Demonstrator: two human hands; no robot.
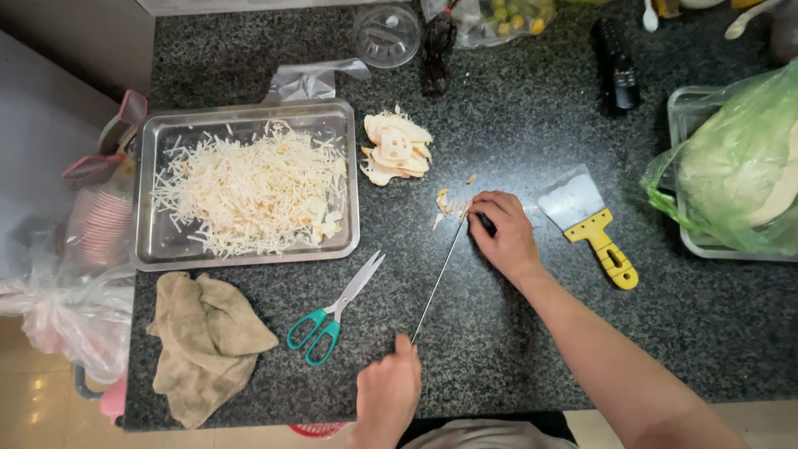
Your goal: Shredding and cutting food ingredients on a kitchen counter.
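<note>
1. The table (532,333) carries everything; ahead of my left grip and off to its left sits the tray (158,249), heaped with pale shreds (249,195).
2. Just left of that grip lies the cloth (208,341), and between cloth and grip the scissors (332,312), blades aimed up and away.
3. The knife (439,278) is the thing in hand. Its long axis runs on a slant from my left grip (389,391), nearest me, up and rightward to my right grip (503,233), farther out.
4. My left grip is closed around the handle end; my right grip is curled down over the tip end, fingers pressed together on the blade's back.
5. Right of the right grip, apart from it, lies the scraper (586,220), its yellow handle pointing back toward me.
6. Ahead and left of the right grip is the stack of slices (397,150).
7. The bits (449,204) being cut lie touching the blade, just left of my right fingers, so the right grip is the nearer one.
</note>
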